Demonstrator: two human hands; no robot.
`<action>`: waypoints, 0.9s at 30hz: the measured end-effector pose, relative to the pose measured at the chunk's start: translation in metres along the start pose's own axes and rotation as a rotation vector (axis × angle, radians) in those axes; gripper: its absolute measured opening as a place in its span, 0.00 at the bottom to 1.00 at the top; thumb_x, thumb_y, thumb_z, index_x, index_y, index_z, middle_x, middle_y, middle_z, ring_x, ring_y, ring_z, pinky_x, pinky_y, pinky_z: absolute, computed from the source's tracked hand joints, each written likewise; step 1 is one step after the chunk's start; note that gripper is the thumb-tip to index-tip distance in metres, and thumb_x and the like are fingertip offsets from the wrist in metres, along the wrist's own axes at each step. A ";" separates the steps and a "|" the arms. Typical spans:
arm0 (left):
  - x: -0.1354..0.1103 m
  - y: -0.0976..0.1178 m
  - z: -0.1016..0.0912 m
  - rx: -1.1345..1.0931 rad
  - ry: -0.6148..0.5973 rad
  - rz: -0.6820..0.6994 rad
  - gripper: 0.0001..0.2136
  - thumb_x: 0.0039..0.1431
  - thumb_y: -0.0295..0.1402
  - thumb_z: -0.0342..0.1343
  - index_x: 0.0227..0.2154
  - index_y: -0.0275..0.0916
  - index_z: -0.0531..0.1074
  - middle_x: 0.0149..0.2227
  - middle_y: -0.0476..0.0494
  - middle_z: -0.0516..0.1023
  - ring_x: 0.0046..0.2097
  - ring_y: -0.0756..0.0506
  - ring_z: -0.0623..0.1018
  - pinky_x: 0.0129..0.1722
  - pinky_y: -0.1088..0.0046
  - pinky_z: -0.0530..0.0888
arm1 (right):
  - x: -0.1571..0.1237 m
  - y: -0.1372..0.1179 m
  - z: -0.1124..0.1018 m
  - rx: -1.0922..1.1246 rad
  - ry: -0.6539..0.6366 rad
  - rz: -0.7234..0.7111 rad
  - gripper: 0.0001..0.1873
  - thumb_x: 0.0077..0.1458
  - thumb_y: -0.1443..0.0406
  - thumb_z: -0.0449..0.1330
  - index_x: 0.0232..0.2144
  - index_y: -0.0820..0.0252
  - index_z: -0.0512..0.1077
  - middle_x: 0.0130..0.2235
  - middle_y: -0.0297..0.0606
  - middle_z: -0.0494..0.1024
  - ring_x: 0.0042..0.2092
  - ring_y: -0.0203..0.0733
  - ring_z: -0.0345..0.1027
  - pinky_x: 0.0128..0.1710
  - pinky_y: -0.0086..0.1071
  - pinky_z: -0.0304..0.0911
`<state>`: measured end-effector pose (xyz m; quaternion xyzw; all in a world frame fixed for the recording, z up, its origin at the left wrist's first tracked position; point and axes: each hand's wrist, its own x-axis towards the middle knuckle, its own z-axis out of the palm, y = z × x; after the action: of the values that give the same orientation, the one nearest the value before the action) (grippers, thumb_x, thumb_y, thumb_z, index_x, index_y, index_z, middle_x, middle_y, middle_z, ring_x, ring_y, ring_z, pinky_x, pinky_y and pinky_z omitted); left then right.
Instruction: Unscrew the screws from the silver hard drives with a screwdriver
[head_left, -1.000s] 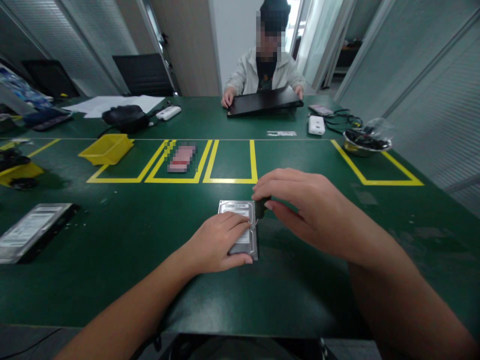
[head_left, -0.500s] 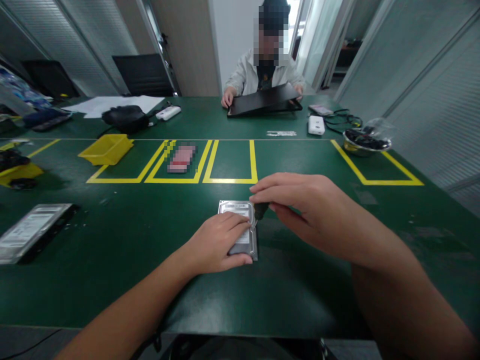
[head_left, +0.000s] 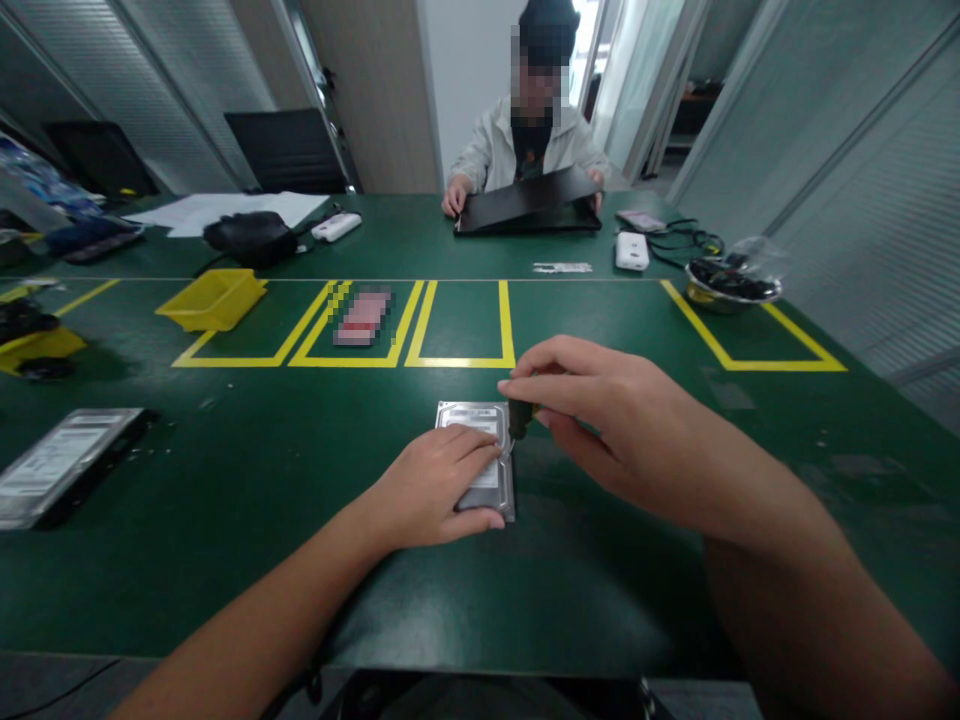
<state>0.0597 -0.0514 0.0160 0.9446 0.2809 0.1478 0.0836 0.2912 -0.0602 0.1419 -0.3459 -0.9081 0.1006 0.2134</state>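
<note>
On the green table [head_left: 570,610] lies a flat silver, white-labelled hard drive [head_left: 488,488].

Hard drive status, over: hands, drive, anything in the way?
Left hand on hard drive. Right hand gripping dark-handled tool at drive's right edge. Drive flat on table. Obstruction: left hand partly covers label.

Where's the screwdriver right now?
In the head view, just right of centre: the screwdriver is in the right hand, pointing down at the right edge of the silver hard drive under the left hand.
</note>
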 end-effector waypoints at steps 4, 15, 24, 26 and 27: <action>0.000 0.000 0.000 -0.005 -0.003 -0.003 0.34 0.60 0.57 0.52 0.57 0.33 0.67 0.55 0.32 0.73 0.55 0.33 0.72 0.56 0.53 0.70 | 0.000 -0.001 0.000 -0.034 -0.001 0.005 0.11 0.60 0.74 0.52 0.37 0.63 0.74 0.46 0.43 0.73 0.46 0.40 0.67 0.48 0.33 0.64; 0.000 -0.001 0.001 -0.006 -0.010 0.000 0.34 0.60 0.57 0.52 0.57 0.33 0.67 0.55 0.33 0.73 0.56 0.34 0.72 0.56 0.53 0.69 | 0.000 0.001 0.002 -0.078 -0.006 0.020 0.12 0.59 0.75 0.52 0.40 0.64 0.74 0.44 0.42 0.70 0.43 0.39 0.64 0.44 0.32 0.62; -0.001 -0.001 0.001 -0.006 -0.018 -0.009 0.34 0.60 0.58 0.52 0.57 0.33 0.67 0.56 0.33 0.73 0.56 0.34 0.72 0.56 0.52 0.70 | -0.001 0.002 0.006 -0.174 0.028 0.015 0.07 0.61 0.72 0.54 0.32 0.63 0.72 0.39 0.41 0.69 0.39 0.40 0.63 0.39 0.33 0.60; -0.001 0.000 0.001 -0.002 -0.018 -0.008 0.34 0.60 0.58 0.52 0.57 0.33 0.67 0.56 0.33 0.73 0.56 0.34 0.72 0.56 0.52 0.70 | 0.000 0.001 0.006 -0.190 0.033 0.038 0.06 0.61 0.70 0.55 0.33 0.63 0.72 0.39 0.41 0.69 0.38 0.40 0.63 0.39 0.34 0.60; -0.001 -0.001 0.001 -0.001 -0.017 -0.007 0.34 0.60 0.57 0.52 0.57 0.33 0.67 0.56 0.33 0.73 0.56 0.34 0.72 0.56 0.52 0.69 | 0.000 0.001 0.006 -0.194 0.028 0.056 0.06 0.62 0.69 0.56 0.34 0.64 0.72 0.38 0.41 0.69 0.38 0.40 0.64 0.38 0.34 0.60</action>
<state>0.0590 -0.0515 0.0152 0.9449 0.2832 0.1395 0.0869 0.2889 -0.0598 0.1358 -0.3916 -0.9005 0.0134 0.1885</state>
